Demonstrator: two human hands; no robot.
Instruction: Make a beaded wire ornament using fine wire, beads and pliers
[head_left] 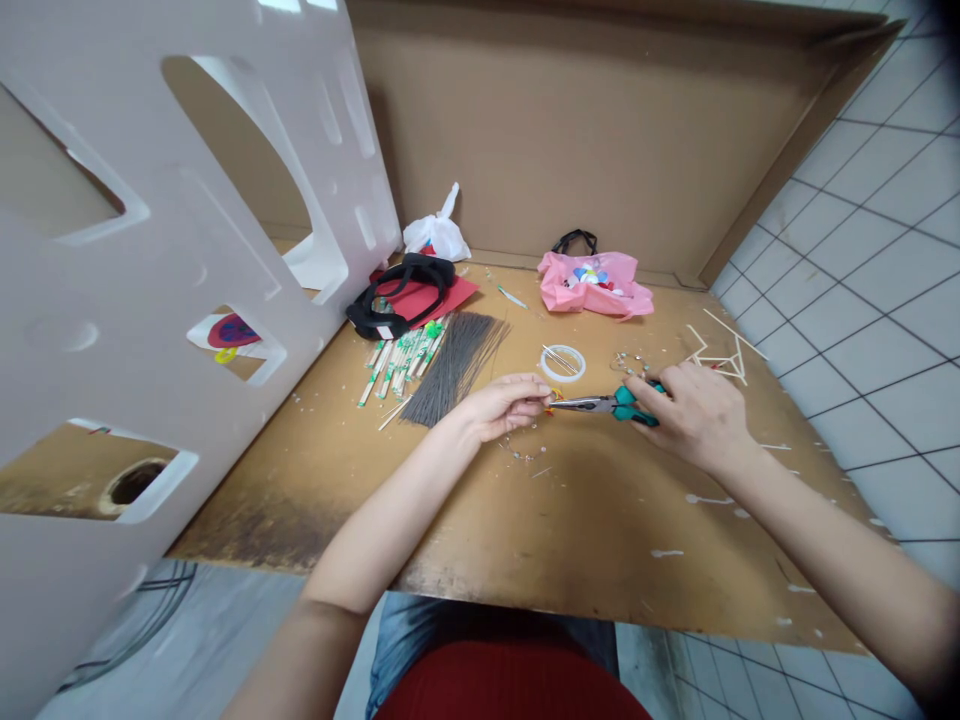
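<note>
My right hand [701, 410] is wrapped round the teal handles of needle-nose pliers [592, 403], which point left. At their tip is a small yellow-orange piece [555, 398], too small to make out well. My left hand [510, 405] pinches at this same piece, its fingers pressed together beside the plier tip. Below the left fingers a thin beaded wire [523, 450] lies on the table. Just beyond the pliers rests a white ring-shaped roll [563, 364] with thin metal tools across it. Another beaded loop [628, 364] lies near the right hand.
Left of my hands are a bundle of dark thin wires [454, 370], green-and-white wrapped sticks [397, 360] and a black strap [401, 290] on red paper. A pink bag [596, 285] and white bag [437, 238] sit at the back. A stick frame [720, 360] lies right; a white panel [187, 230] stands left.
</note>
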